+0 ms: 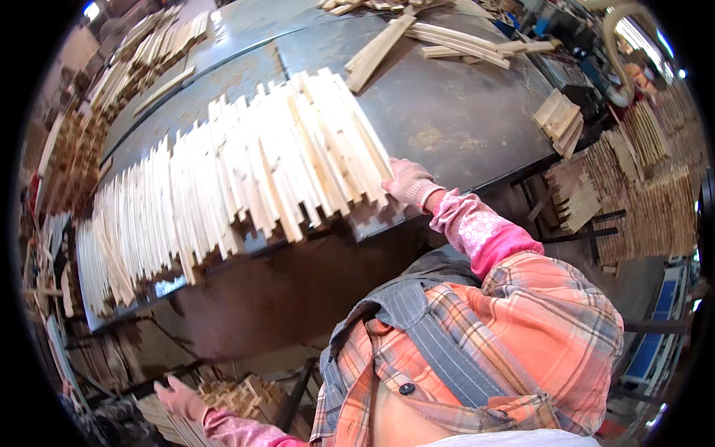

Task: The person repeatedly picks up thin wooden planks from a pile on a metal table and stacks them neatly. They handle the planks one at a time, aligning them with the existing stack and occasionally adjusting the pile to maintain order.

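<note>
A long row of pale wooden strips (246,164) lies side by side on a dark metal table, their near ends uneven and some past the edge. My right hand (411,184), in a pink knit glove, is at the near end of the rightmost strip, its fingers bent around that end. My left hand (181,400), also gloved, is low at the left with thumb and fingers apart and nothing seen in it. It is just above a stack of wooden pieces (249,398) below the table, and whether it touches them I cannot tell.
Loose boards (380,52) lie on the far part of the metal table (462,127). A small bundle of short boards (558,121) sits at its right corner. Stacked wood (648,216) stands on the right, with more piles (78,153) on the left. A dark metal bar (581,237) juts out near my right elbow.
</note>
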A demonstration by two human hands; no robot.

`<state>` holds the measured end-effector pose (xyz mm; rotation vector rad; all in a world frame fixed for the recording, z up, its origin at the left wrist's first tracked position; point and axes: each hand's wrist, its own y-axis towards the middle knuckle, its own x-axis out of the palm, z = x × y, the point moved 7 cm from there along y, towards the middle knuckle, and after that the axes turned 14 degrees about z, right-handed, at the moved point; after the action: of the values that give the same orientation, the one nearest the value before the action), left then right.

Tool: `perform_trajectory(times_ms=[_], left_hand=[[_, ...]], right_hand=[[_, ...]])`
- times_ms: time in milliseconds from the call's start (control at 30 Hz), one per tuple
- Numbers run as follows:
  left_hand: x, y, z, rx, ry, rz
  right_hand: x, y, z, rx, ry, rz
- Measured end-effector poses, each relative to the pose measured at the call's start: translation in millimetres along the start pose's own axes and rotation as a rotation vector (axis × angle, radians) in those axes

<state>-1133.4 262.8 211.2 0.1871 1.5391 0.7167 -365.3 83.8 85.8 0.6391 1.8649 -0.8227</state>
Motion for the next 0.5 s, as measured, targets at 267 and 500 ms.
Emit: perform_trajectory(times_ms=[267,500], left_hand=[[-19,-185,558,0.233,-1.276,-0.444],[27,-322,949,0.753,-0.654,-0.503]], right_hand=[[-94,173,172,0.006,0.038,0.231],[-293,425,283,-0.086,-0.253,0.534]])
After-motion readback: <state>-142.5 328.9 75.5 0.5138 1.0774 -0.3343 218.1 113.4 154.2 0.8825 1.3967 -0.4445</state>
